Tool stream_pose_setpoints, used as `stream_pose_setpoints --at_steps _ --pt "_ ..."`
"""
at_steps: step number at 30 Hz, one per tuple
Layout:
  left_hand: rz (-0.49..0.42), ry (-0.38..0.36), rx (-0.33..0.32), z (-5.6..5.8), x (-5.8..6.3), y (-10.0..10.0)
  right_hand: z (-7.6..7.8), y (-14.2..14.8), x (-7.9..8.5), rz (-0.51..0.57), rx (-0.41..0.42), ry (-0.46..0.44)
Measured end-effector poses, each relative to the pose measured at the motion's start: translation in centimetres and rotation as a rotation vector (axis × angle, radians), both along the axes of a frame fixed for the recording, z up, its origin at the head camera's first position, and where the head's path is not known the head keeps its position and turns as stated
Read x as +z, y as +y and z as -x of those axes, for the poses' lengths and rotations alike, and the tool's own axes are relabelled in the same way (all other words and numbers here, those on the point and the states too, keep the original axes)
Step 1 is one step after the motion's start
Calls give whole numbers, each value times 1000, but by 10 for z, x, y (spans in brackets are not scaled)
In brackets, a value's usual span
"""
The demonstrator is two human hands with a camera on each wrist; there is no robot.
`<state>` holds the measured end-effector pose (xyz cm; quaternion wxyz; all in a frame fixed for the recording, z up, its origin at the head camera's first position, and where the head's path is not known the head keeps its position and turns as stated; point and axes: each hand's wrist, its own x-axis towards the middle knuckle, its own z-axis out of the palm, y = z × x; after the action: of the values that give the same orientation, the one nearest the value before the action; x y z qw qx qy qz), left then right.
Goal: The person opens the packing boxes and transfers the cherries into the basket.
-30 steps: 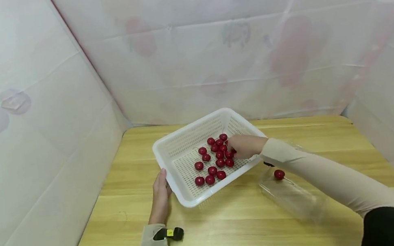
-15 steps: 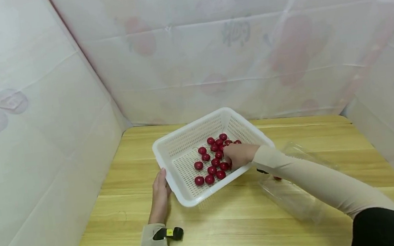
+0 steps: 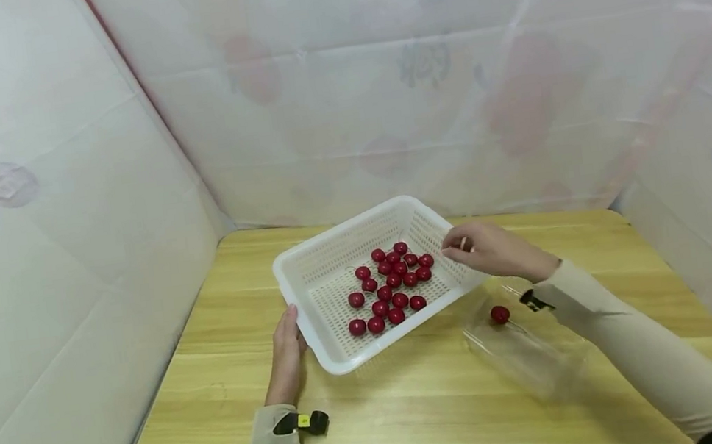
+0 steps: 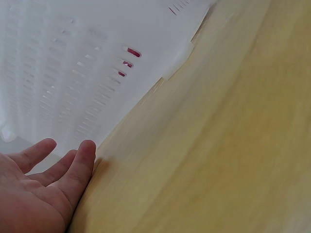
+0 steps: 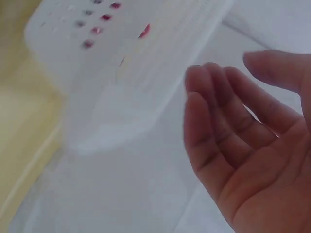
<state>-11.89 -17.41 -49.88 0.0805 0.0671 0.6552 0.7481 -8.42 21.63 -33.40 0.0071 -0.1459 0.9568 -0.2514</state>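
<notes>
A white perforated plastic basket (image 3: 340, 361) holds several red cherries (image 3: 393, 280) with thin stems. My left hand (image 3: 287, 353) is at its left side, one digit at the rim; in the left wrist view its fingers (image 4: 80, 167) reach nearly straight toward the outer wall. Over the basket's right rim hovers my right hand (image 3: 496, 249), empty. In the right wrist view the thumb stands apart from its loosely bent fingers (image 5: 199, 121). One more cherry (image 3: 499, 315) lies in a clear plastic container (image 3: 527, 364) to the right of the basket.
The light wooden table (image 3: 395, 432) extends around the basket. Pale printed cloth walls (image 3: 381, 100) enclose its back and sides. The clear container lies just under my right forearm (image 3: 638, 343).
My right hand was down among the cherries, shifting some at the basket's right side; it has lifted out rightward, empty. The left hand and basket have hardly moved.
</notes>
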Motion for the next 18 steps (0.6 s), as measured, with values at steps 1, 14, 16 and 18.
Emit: stream_pose_setpoints --at_steps 1,14,16,18 --pt "4 5 -3 1 -1 0 -9 7 0 -3 -30 12" --pt "33 -15 0 1 -4 -4 -102 47 -34 -12 -153 -144" --pt "30 -12 -1 1 -4 -4 -106 45 -39 -42 -129 -133" --pt "27 -12 -1 2 -4 -3 -108 42 -45 -55 -102 -123"
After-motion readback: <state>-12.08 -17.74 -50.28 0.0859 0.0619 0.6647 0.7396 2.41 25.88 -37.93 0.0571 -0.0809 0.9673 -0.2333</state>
